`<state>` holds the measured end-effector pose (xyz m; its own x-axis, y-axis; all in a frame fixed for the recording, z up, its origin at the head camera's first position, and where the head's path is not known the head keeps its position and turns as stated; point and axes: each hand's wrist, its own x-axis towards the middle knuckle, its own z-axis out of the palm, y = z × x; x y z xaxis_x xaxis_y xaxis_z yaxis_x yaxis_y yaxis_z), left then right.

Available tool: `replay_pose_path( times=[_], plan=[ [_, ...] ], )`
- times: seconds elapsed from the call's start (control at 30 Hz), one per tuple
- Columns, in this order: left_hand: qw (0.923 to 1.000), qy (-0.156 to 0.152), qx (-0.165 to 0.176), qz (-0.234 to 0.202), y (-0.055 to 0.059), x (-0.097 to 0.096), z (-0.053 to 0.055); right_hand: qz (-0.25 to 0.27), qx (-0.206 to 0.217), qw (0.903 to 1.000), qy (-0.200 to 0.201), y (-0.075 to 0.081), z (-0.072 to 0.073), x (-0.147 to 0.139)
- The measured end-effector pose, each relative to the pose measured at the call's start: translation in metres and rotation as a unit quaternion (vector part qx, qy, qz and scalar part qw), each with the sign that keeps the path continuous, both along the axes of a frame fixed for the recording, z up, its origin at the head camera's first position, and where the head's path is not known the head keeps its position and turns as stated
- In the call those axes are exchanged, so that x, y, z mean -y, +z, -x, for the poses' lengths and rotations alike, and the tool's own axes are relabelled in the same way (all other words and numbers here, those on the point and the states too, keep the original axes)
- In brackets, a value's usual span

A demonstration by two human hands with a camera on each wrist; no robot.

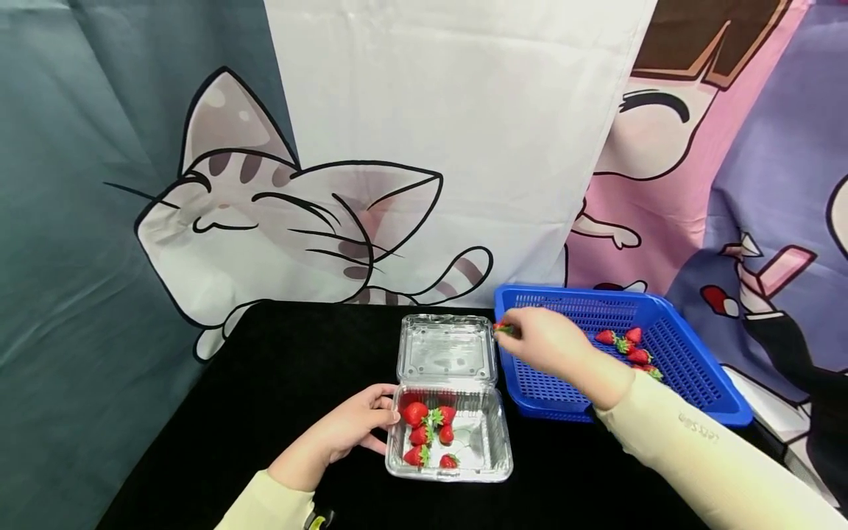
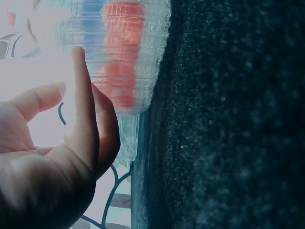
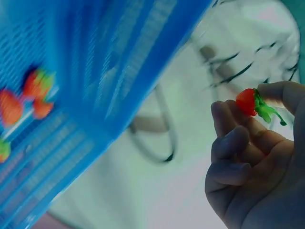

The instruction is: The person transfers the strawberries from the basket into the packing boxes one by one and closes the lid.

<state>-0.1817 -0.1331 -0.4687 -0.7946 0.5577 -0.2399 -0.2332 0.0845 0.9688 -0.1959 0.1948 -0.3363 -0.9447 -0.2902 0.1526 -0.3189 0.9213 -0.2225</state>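
My right hand (image 1: 546,338) pinches a small red strawberry (image 3: 246,101) by its green leafy top, between thumb and fingertips. It is over the left rim of a blue basket (image 1: 550,386), beside the raised lid (image 1: 447,350) of a clear plastic clamshell box (image 1: 472,445). Several strawberries (image 1: 415,414) lie in the box, mostly in its left half. At the box's left wall is my left hand (image 1: 354,423), fingers spread and extended, fingertips right at the side and rim. In the left wrist view, a straight finger (image 2: 82,95) overlaps the ribbed wall.
Several more strawberries (image 1: 639,356) lie in the right part of the blue basket. Box and basket stand on a black cloth (image 1: 298,353). Behind them hangs a printed curtain (image 1: 464,110) with a cartoon cat, close to the basket's back rim.
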Motion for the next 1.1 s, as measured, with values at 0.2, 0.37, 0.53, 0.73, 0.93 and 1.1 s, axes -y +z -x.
replay_pose_path(
  times=[0.2, 0.37, 0.53, 0.73, 0.93, 1.1],
  plan=[
    [1.0, 0.001, 0.0, 0.003, 0.002, 0.0, 0.0, -0.031, -0.019, 0.9959, 0.083, -0.022, -0.034, 0.038],
    [1.0, 0.002, -0.001, 0.003, 0.001, 0.0, 0.001, -0.084, -0.012, 0.9844, 0.154, -0.047, -0.05, 0.058],
    [1.0, 0.002, 0.0, 0.004, 0.0, -0.001, 0.001, -0.119, 0.004, 0.973, 0.198, -0.067, -0.057, 0.068],
    [1.0, 0.002, -0.001, 0.004, 0.002, -0.002, 0.001, -0.138, 0.013, 0.9664, 0.216, -0.08, -0.059, 0.073],
    [1.0, 0.0, 0.0, 0.003, 0.002, -0.002, 0.001, -0.145, 0.027, 0.9662, 0.212, -0.084, -0.062, 0.074],
    [1.0, 0.001, 0.002, 0.005, 0.001, -0.001, 0.001, -0.144, 0.031, 0.9675, 0.205, -0.085, -0.061, 0.075]
  ],
)
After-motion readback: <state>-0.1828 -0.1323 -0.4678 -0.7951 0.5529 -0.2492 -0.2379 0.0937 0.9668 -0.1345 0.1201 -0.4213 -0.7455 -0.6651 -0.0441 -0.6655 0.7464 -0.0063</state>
